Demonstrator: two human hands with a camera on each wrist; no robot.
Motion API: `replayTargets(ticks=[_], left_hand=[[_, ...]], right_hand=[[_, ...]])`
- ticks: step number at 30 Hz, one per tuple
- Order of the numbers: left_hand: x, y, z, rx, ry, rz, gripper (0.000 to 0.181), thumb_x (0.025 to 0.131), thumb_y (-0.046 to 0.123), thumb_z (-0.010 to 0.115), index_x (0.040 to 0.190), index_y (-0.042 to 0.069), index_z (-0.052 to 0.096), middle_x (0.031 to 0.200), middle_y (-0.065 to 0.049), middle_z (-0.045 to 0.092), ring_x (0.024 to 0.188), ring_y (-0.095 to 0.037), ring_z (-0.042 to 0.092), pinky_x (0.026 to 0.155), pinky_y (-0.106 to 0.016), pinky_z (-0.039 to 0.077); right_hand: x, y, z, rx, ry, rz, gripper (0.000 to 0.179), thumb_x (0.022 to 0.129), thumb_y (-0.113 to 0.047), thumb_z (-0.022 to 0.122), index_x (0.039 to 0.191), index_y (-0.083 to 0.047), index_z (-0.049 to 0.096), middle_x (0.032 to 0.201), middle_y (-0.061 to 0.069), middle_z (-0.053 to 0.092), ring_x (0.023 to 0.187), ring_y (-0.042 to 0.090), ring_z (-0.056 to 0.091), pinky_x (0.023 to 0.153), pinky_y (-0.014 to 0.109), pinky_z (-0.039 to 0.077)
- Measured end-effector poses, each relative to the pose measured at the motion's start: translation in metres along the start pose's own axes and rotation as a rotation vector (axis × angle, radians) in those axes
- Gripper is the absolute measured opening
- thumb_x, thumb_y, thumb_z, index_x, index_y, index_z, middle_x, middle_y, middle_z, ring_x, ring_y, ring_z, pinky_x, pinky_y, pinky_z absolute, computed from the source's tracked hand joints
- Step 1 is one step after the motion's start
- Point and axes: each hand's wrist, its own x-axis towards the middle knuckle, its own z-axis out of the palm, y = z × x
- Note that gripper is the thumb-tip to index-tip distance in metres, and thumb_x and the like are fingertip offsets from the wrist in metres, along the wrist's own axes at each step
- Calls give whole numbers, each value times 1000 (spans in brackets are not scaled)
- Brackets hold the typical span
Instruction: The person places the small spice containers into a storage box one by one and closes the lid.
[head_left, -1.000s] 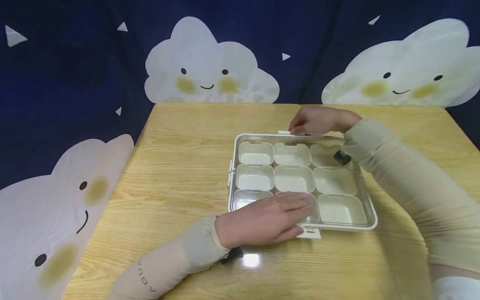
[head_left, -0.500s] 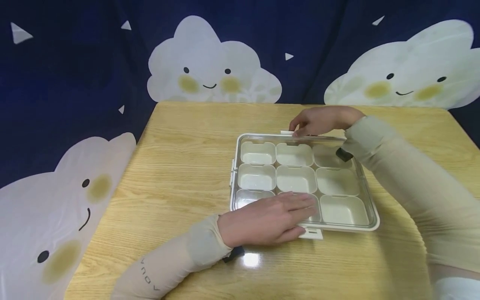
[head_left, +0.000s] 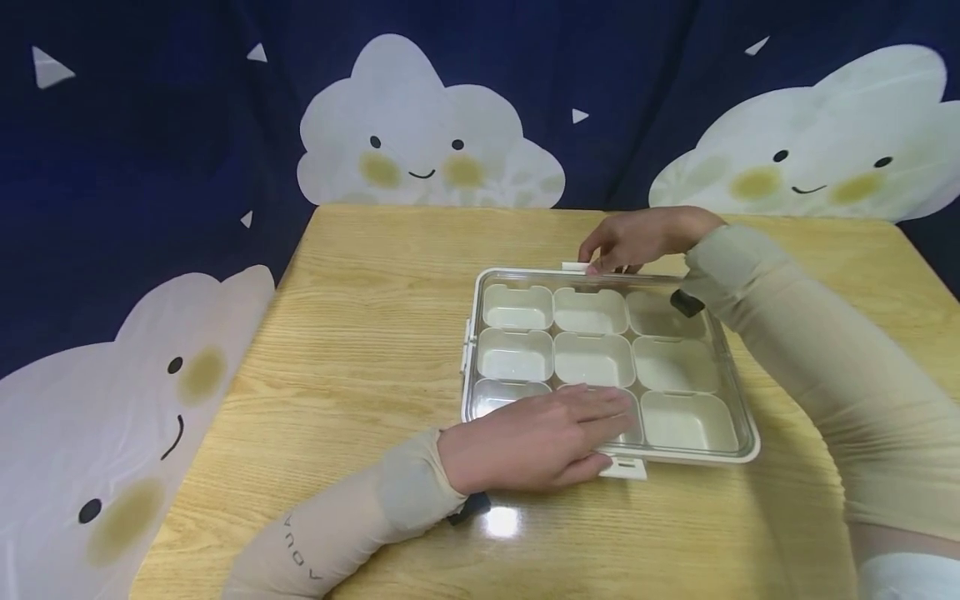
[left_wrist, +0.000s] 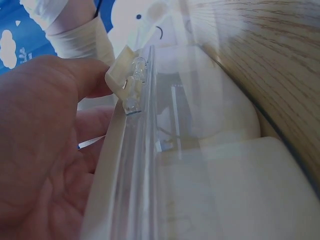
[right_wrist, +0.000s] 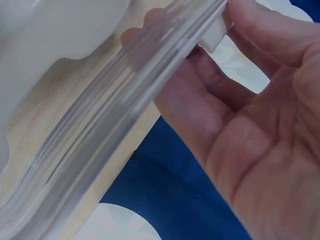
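Observation:
A cream storage box (head_left: 592, 358) with a clear lid and several small bins inside sits on the table. My left hand (head_left: 540, 437) lies over its near rim, fingers on the lid and thumb at the near latch (head_left: 626, 467). In the left wrist view that thumb touches the tilted latch (left_wrist: 120, 75). My right hand (head_left: 637, 237) is at the far rim, thumb and fingers by the far latch (head_left: 575, 267), which sticks outward. In the right wrist view, the right hand (right_wrist: 250, 120) has its thumb against the white latch (right_wrist: 214, 35) and fingertips behind the clear rim.
The wooden table (head_left: 360, 317) carries the box right of its middle. Another latch (head_left: 467, 346) is on the box's left side. A dark blue curtain (head_left: 622, 75) with cloud prints hangs along the table's back and left.
My right hand has risen slightly at the far rim, its fingers a little more spread. My left hand stays in place on the near rim.

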Motion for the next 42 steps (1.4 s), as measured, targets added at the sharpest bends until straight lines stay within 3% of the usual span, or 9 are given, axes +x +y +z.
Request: replayTargets(ticks=[5,14,21,24,28,36,42], left_hand=[[0,0,0,6,-4,-1,48,109,30,45,152,9,49,159,-5,52,152,-17,44,129,-30,30],[0,0,0,-9,-10,-6,49,109,32,47,152,9,48,159,-4,51,152,-17,44,129,-31,31],[-1,0,-2,-58,-55,-38,58,108,41,50,157,11,43,164,-3,45,155,-15,38,130,-31,29],[-2,0,-2,-63,-48,-40,58,108,41,51,157,11,44,163,-3,46,155,-15,39,129,-30,29],[-2,0,-1,-57,-38,-45,59,107,41,52,157,10,44,163,-3,47,154,-15,40,129,-29,29],[0,2,1,16,-15,-17,59,104,42,59,152,10,48,160,-4,50,152,-17,43,129,-31,31],[2,8,1,57,-7,-50,56,101,40,65,147,13,50,158,-2,52,152,-16,43,128,-32,32]], right_hand=[[-1,1,0,23,-3,16,31,106,-27,56,128,-6,61,97,-1,63,97,17,58,88,35,56],[4,5,3,35,28,11,23,110,-23,47,105,-8,63,89,-1,55,95,19,58,86,35,53],[6,3,6,28,80,24,29,108,-22,50,130,-5,59,100,3,64,94,18,60,82,35,55],[7,2,6,30,87,15,24,108,-21,51,124,-7,60,90,1,61,88,18,58,77,34,53],[10,3,6,-19,108,-9,21,106,-19,52,120,-7,63,89,2,61,86,18,58,76,34,54],[12,2,10,-131,217,-116,20,101,-10,58,118,-5,67,99,8,73,86,16,62,76,29,52],[11,-5,13,-191,326,-95,15,95,-7,65,107,-9,74,102,7,76,88,16,64,78,29,51]])
